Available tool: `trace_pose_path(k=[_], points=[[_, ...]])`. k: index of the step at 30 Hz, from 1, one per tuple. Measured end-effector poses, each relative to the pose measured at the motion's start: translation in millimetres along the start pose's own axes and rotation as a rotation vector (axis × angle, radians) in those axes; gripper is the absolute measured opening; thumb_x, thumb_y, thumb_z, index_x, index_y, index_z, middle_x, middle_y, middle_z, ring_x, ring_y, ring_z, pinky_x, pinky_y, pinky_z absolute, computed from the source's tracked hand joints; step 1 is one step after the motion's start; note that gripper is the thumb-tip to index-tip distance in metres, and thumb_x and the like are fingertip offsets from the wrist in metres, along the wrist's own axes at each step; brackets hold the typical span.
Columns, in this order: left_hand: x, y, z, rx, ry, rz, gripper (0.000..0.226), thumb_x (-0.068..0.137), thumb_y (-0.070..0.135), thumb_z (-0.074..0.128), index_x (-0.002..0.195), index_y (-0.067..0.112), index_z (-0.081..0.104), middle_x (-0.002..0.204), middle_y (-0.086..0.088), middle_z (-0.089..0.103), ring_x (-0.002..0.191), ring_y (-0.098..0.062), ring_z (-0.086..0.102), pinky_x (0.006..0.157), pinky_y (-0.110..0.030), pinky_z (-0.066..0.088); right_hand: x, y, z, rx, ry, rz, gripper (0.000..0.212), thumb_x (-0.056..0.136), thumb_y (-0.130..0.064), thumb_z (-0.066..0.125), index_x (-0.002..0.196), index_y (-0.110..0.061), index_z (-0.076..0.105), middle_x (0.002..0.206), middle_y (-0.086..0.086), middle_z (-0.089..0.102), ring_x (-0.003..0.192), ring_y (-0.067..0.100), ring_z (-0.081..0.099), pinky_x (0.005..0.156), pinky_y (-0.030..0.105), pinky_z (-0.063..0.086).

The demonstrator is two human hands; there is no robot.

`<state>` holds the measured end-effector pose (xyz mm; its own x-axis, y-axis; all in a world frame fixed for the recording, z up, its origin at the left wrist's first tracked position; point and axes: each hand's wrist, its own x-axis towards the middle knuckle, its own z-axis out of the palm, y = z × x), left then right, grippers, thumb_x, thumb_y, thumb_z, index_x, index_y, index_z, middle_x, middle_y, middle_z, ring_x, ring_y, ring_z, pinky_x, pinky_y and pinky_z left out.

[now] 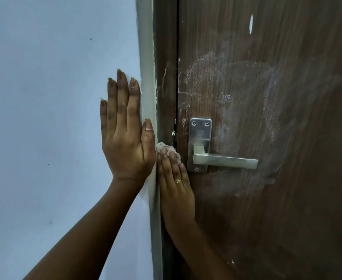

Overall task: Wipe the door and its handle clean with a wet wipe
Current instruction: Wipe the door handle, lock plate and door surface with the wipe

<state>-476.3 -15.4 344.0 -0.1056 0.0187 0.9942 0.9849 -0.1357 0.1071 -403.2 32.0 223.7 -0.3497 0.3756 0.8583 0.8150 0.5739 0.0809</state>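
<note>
Flat, the left hand (125,136) spreads on the wall (44,98); right hand (175,184) presses wipe (163,147) against the door (287,138) edge.

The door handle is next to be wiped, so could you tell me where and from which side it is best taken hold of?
Grip the door handle on its long flat bar, near the free right end, coming from the front with the fingers wrapping over the top. The bar lies level and stands off the door, leaving room behind it. The right hand, pressing the wet wipe, is closest.
</note>
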Motion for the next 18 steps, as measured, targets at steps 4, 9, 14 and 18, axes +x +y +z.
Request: trace_pose_path(k=[4,9,14,18], points=[[0,-1,1,0.012,-0.002,0.000,0.054,0.092,0.018,0.036,0.144,0.003,0.032,0.152,-0.020,0.030,0.145,-0.029,0.019,0.121,-0.039,0.014,10,-1,-8,-0.032,-0.053,0.000,0.058,0.089,-0.013,0.019,0.146,-0.004,0.018,0.154,0.009,0.010,0.142,0.025,0.011,0.114,0.039,0.005],[1,-1,0,0.006,-0.002,0.001,0.053,0.094,0.020,0.033,0.144,0.002,0.032,0.152,-0.021,0.030,0.145,-0.028,0.019,0.121,-0.038,0.014,55,-9,-37,0.041,-0.012,0.049,0.056,0.095,-0.019,0.021,0.147,-0.003,0.008,0.155,0.013,-0.002,0.143,0.024,-0.003,0.117,0.038,0.001],[1,0,0,-0.018,0.005,-0.012,0.052,0.095,0.021,0.028,0.143,0.002,0.035,0.151,-0.020,0.031,0.144,-0.027,0.021,0.120,-0.037,0.015,140,2,-70,0.161,0.129,0.093,0.052,0.096,-0.010,0.036,0.145,-0.002,0.021,0.155,0.009,0.016,0.142,0.024,0.012,0.112,0.031,0.025],[1,-1,0,-0.017,-0.006,-0.006,0.052,0.095,0.022,0.028,0.144,0.003,0.033,0.152,-0.019,0.030,0.145,-0.027,0.020,0.120,-0.039,0.016,125,5,-65,0.094,0.151,0.031,0.047,0.086,-0.009,0.036,0.131,0.000,0.049,0.138,0.011,0.049,0.128,0.026,0.044,0.079,0.025,0.053]])
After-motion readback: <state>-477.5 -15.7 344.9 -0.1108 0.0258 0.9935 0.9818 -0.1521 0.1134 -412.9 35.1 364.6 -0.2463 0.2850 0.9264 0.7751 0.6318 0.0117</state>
